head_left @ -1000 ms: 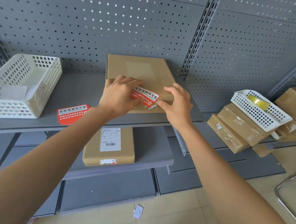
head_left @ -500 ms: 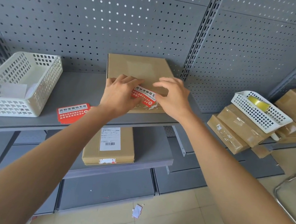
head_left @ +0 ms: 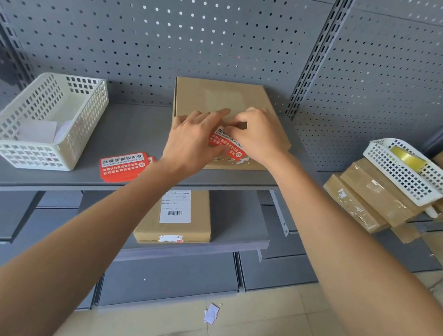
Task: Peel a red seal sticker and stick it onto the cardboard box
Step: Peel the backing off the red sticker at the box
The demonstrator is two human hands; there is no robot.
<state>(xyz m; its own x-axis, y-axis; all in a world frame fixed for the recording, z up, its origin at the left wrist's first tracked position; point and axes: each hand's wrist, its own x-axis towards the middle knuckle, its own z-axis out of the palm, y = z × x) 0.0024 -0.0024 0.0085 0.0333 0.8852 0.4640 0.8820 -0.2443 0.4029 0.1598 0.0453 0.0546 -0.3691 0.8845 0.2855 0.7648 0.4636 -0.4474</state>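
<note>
The cardboard box (head_left: 223,103) lies flat on the grey shelf (head_left: 123,138), its rear edge against the pegboard back panel. The red seal sticker (head_left: 224,146) lies on the box's top face near the front edge, partly covered by both hands. The left hand (head_left: 190,142) rests flat on the box with fingers extended and spread, pressing on the sticker's left part; it grasps nothing. The right hand (head_left: 258,137) rests on the sticker's right part with fingers bent, fingertips down on the surface; whether it pinches an edge cannot be told. A stack of spare red stickers (head_left: 123,166) lies left of the box on the same shelf. A white basket (head_left: 43,121) stands further left of the box.
</note>
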